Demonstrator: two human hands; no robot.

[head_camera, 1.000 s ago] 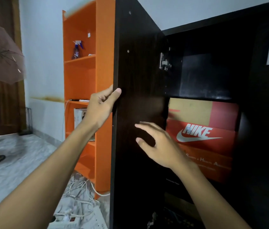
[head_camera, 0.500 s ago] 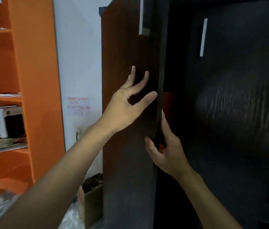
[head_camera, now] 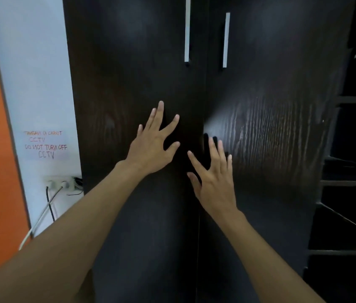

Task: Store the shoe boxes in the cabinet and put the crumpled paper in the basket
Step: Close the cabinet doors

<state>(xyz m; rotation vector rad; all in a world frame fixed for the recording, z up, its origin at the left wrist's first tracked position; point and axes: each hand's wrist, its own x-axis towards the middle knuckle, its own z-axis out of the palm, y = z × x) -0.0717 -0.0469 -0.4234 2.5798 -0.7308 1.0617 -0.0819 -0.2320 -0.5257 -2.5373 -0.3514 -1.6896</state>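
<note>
From my head camera, my left hand is spread wide, fingers fanned, flat against the left door of the dark cabinet, holding nothing. My right hand is just as open, fingers splayed, at the seam where the two doors meet; its fingertips reach onto the right door, though I cannot tell how firmly the palm presses. It holds nothing either. The two hands sit just beside each other, not touching.

Both doors are shut edge to edge, so any shoe boxes are hidden from me; no crumpled paper or basket shows.

I count two doors and two pale vertical handles, the left handle and the right handle, one per door. On the white wall left of the cabinet there is one handwritten note, one wall socket below it, and two cables running down from it.
</note>
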